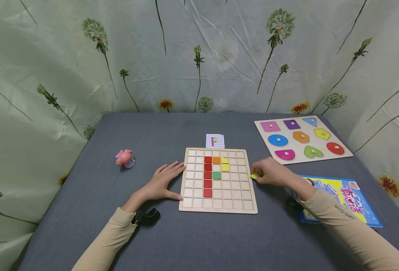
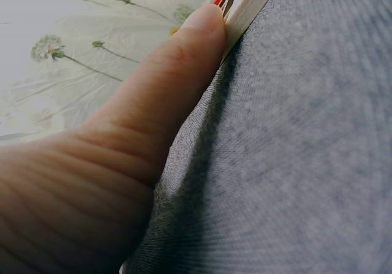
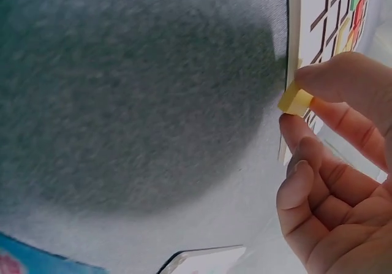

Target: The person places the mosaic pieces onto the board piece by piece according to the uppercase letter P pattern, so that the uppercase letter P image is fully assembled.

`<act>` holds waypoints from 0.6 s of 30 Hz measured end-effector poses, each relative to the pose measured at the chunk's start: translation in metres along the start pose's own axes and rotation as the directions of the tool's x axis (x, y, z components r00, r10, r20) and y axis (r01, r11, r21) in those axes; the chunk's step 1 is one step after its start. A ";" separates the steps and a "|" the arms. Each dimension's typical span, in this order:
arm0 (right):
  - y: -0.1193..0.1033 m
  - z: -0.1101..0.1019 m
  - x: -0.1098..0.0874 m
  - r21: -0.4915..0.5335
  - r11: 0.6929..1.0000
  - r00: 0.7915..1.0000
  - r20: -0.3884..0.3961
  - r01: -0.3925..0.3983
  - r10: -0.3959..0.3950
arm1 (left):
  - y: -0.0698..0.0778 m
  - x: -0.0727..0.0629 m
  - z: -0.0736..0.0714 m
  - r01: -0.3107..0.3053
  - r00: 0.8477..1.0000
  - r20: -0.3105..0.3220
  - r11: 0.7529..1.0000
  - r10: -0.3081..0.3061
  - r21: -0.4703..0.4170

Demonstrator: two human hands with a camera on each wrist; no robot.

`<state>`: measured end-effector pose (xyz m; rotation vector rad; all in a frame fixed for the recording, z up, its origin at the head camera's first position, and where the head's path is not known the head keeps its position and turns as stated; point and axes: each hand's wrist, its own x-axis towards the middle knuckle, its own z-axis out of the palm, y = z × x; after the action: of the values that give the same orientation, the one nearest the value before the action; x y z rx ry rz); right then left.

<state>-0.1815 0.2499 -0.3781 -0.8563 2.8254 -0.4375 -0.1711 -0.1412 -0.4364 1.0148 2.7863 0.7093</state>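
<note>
A wooden grid board (image 1: 231,194) lies on the table. A column of several red tiles (image 1: 207,175) is set in it, along with an orange tile (image 1: 216,160), a green tile (image 1: 217,175) and two yellow pieces (image 1: 225,167), the upper one with a cut corner. Fingers spread, my left hand (image 1: 160,182) rests at the board's left edge; in the left wrist view its thumb (image 2: 177,59) touches the board's side. At the right edge my right hand (image 1: 274,172) pinches a small yellow block (image 3: 296,101) between thumb and fingers.
Behind the board lies a small pattern card (image 1: 215,141). A shape puzzle board (image 1: 304,152) is at the back right, and a blue and yellow box (image 1: 362,199) sits under the right forearm. To the left stands a pink toy figure (image 1: 125,158).
</note>
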 end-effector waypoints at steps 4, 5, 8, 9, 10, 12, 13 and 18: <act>-0.005 0.002 0.004 0.008 0.997 0.996 -0.040 0.074 -0.074 | 0.000 0.000 0.000 0.003 1.000 0.004 1.000 -0.003 0.002; -0.006 0.002 0.005 0.011 0.996 0.995 -0.047 0.086 -0.085 | 0.000 0.000 0.000 0.005 1.000 0.005 1.000 -0.005 0.001; -0.009 0.003 0.008 0.015 0.994 0.993 -0.048 0.107 -0.106 | 0.000 0.000 -0.001 0.006 1.000 0.006 1.000 -0.006 0.002; -0.009 0.003 0.009 0.016 0.994 0.994 -0.044 0.104 -0.104 | 0.000 0.000 -0.001 0.007 1.000 0.007 1.000 -0.007 0.003; -0.010 0.004 0.010 0.016 0.995 0.995 -0.038 0.097 -0.097 | 0.001 0.000 -0.001 0.008 1.000 0.008 1.000 -0.008 0.002; -0.012 0.004 0.012 0.016 0.997 0.997 -0.015 0.076 -0.076 | 0.001 0.000 -0.001 0.008 1.000 0.009 1.000 -0.008 0.002; -0.013 0.004 0.014 0.016 0.998 0.998 -0.008 0.068 -0.067 | 0.001 0.000 -0.001 0.008 1.000 0.009 1.000 -0.008 0.001; -0.018 0.005 0.019 0.021 0.998 0.998 0.014 0.063 -0.063 | 0.001 0.000 -0.001 0.006 1.000 0.010 1.000 -0.006 -0.003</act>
<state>-0.1863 0.2239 -0.3786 -0.9428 2.7822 -0.4655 -0.1711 -0.1412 -0.4349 1.0064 2.7779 0.7057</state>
